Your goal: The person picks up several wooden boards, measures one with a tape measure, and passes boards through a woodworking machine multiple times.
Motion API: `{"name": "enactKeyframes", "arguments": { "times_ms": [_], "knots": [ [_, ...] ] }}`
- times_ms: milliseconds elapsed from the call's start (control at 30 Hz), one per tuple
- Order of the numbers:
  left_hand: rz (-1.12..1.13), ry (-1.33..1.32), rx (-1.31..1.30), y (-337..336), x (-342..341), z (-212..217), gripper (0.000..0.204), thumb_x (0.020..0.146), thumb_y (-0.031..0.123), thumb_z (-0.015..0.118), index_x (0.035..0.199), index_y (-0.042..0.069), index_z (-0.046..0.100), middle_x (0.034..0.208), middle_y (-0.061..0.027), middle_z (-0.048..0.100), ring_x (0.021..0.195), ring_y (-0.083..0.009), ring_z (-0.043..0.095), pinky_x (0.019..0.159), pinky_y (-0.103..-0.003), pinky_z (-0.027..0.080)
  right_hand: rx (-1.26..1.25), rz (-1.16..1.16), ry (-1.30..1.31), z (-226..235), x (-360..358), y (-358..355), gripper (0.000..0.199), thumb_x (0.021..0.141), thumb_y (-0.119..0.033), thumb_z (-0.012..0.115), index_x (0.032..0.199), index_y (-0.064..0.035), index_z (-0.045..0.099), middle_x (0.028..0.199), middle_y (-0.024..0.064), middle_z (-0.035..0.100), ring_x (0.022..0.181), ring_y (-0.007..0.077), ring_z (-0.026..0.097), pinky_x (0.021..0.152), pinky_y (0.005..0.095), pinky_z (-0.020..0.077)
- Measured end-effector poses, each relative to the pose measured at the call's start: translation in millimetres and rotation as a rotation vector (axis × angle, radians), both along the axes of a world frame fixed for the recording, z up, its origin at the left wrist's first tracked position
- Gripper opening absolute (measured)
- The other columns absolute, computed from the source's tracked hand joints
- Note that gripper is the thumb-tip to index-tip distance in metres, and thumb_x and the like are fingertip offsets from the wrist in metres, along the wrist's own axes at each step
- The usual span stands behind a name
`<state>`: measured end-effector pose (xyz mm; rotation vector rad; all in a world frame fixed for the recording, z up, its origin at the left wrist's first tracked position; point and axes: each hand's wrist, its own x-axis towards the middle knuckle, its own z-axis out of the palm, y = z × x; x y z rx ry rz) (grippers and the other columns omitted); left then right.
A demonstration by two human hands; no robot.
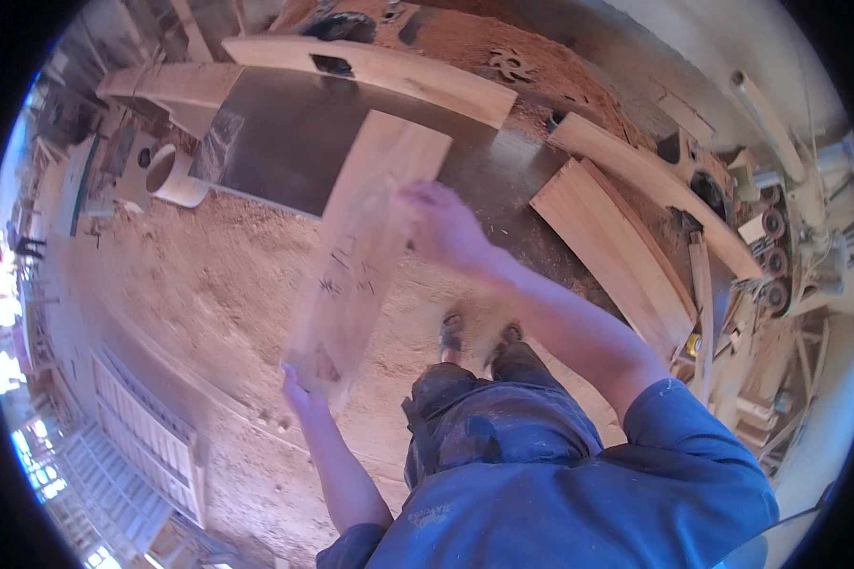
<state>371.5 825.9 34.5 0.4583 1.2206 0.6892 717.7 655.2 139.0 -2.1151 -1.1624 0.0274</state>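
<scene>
The board (pixel 365 251) is smeared by motion blur, so its pencilled marks cannot be made out. It hides most of the left hand (pixel 299 389); the right hand (pixel 446 228) is blurred, its fingers running together. The person's legs cover most of both sandalled feet (pixel 479 334). Far-right machine parts (pixel 773 256) are too small to tell.

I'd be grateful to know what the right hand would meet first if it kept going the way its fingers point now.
The right hand already rests on the wooden board, fingers pointing up-left across it. Going on, it would probably slide along the board's face; beyond lies the dark machine table, though depth is unclear.
</scene>
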Motion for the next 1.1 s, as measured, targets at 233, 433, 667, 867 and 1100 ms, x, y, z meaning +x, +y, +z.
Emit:
{"name": "enactKeyframes", "arguments": {
  "times_ms": [233, 433, 667, 867, 1100],
  "knots": [
    [0.067, 0.118, -0.014, 38.8, 5.7, -40.1, 0.057, 0.100, 0.037, 0.049, 0.139, -0.003, 0.043, 0.137, -0.0179, 0.050, 0.121, -0.0333, 0.053, 0.101, -0.048, 0.045, -0.090, 0.379, 0.157, -67.6, -83.4, -12.5, 0.039, 0.078, -0.003, 0.060, 0.117, -0.0028, 0.061, 0.122, 0.0132, 0.059, 0.123, 0.0338, 0.050, 0.104, 0.0424, 0.0421],
    [-0.084, 0.355, 0.180, 45.2, -1.8, -68.1, 0.059, 0.100, 0.039, 0.050, 0.142, -0.002, 0.042, 0.140, -0.0146, 0.049, 0.121, -0.0279, 0.053, 0.101, -0.043, 0.045, -0.153, 0.375, 0.232, -67.5, -59.1, -63.3, 0.040, 0.078, -0.002, 0.063, 0.118, -0.0026, 0.061, 0.124, 0.0140, 0.060, 0.124, 0.0343, 0.051, 0.103, 0.0428, 0.0431],
    [-0.020, 0.130, 0.123, 15.4, 70.7, -50.8, 0.058, 0.100, 0.037, 0.052, 0.141, -0.001, 0.043, 0.139, -0.0160, 0.049, 0.123, -0.0300, 0.052, 0.108, -0.042, 0.041, 0.045, 0.246, -0.044, -61.0, 50.4, -32.0, 0.036, 0.081, -0.009, 0.064, 0.115, -0.0002, 0.060, 0.122, 0.0149, 0.059, 0.121, 0.0341, 0.052, 0.103, 0.0445, 0.0423],
    [-0.061, 0.184, 0.138, 40.3, 75.3, -49.4, 0.058, 0.099, 0.037, 0.053, 0.140, -0.003, 0.043, 0.137, -0.0186, 0.050, 0.124, -0.0317, 0.051, 0.108, -0.044, 0.041, -0.002, 0.259, -0.198, -77.9, 129.0, 47.8, 0.043, 0.084, -0.021, 0.064, 0.120, 0.0026, 0.057, 0.128, 0.0154, 0.056, 0.128, 0.0322, 0.046, 0.109, 0.0434, 0.0365],
    [-0.116, 0.270, 0.061, 47.6, 101.3, -10.2, 0.052, 0.099, 0.029, 0.054, 0.138, -0.004, 0.042, 0.133, -0.0223, 0.051, 0.121, -0.0340, 0.052, 0.100, -0.049, 0.048, -0.095, 0.273, -0.190, -101.4, 153.4, 95.4, 0.058, 0.085, -0.031, 0.064, 0.130, 0.0020, 0.052, 0.142, 0.0153, 0.047, 0.135, 0.0295, 0.040, 0.113, 0.0421, 0.0315]
  ]
}}
